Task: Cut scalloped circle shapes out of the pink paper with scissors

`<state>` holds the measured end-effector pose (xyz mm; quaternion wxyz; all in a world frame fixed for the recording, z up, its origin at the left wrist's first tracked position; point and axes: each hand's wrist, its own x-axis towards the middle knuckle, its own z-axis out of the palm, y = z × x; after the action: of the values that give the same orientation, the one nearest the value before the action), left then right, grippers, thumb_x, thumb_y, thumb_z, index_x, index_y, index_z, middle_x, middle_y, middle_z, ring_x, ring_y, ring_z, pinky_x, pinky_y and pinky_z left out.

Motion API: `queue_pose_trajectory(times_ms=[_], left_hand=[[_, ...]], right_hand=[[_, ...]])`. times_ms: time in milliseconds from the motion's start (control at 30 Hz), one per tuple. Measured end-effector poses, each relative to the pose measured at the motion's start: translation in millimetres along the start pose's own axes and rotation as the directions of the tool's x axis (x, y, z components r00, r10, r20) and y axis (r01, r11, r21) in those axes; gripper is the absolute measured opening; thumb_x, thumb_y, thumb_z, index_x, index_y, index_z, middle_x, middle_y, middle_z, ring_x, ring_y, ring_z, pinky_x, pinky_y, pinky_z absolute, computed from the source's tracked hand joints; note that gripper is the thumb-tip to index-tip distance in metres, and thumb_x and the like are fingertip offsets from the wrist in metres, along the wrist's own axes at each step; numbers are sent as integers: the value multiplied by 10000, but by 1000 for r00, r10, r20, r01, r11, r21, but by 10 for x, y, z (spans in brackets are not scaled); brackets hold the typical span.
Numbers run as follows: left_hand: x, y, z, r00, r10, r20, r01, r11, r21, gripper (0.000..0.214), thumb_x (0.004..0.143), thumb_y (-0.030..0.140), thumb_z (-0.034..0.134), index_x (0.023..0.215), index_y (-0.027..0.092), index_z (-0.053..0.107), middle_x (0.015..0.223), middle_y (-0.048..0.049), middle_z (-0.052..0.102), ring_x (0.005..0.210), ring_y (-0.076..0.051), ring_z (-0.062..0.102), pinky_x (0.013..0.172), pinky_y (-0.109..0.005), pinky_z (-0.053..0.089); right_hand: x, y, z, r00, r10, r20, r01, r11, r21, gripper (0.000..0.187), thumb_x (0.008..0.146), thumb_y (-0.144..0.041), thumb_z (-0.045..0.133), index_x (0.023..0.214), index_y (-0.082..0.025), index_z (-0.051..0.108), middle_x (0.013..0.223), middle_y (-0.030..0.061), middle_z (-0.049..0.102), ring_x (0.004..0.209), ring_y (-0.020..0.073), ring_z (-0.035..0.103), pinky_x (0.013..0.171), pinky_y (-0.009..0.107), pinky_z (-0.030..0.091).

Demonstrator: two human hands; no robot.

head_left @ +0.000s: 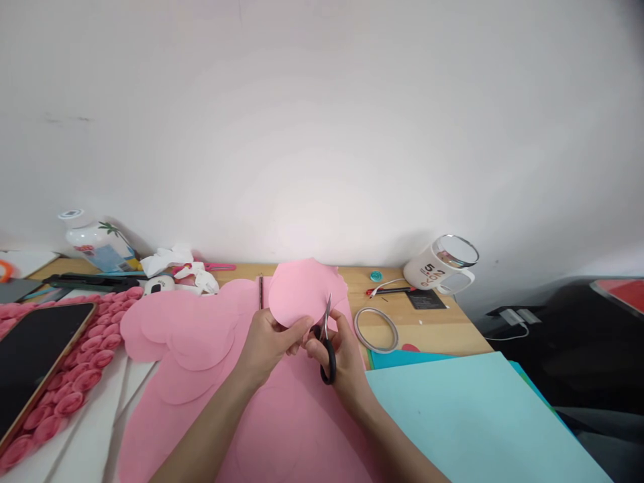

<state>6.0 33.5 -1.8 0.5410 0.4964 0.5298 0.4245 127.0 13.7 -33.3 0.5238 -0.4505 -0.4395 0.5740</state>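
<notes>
Between thumb and fingers, my left hand [274,341] pinches a pink paper piece [299,288] with a rounded left edge and a ragged top right edge. My right hand [345,355] is closed on black-handled scissors [328,359], whose blades point up and lie against the right part of the piece. Whether the blades are fully closed is hard to make out. Beneath both hands spreads a large pink paper sheet [282,429]. Several overlapping pink paper circles [201,342] lie on it to the left of my left hand.
Blue paper sheets [467,409] lie at right. Behind them are a roll-like ring [376,330], a red and black pen [390,290] and a white mug [433,268]. At left are a phone [43,355], pink rosette fabric [83,382] and a white bottle [98,241]. A wall rises behind.
</notes>
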Motion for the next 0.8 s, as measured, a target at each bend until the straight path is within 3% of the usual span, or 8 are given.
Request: queue_pose_trajectory(times_ms=[400, 800], left_hand=[[18, -42, -18, 1000, 7, -5, -7, 1000, 30, 320, 667, 293, 607, 417, 171, 449, 371, 50, 437, 390, -74, 384, 420, -215, 316], [18, -23, -24, 1000, 11, -13, -11, 999, 46, 343, 665, 304, 603, 397, 175, 432, 363, 45, 430, 384, -79, 384, 428, -225, 316]], right_hand=[[-18, -13, -7, 999, 28, -18, -29, 998, -60, 424, 648, -256, 626, 993, -215, 383, 539, -81, 496, 481, 98, 390, 463, 214, 278], [-18, 12, -21, 1000, 8, -28, -11, 997, -80, 402, 660, -219, 609, 999, -203, 393, 519, -77, 516, 466, 108, 453, 452, 217, 330]])
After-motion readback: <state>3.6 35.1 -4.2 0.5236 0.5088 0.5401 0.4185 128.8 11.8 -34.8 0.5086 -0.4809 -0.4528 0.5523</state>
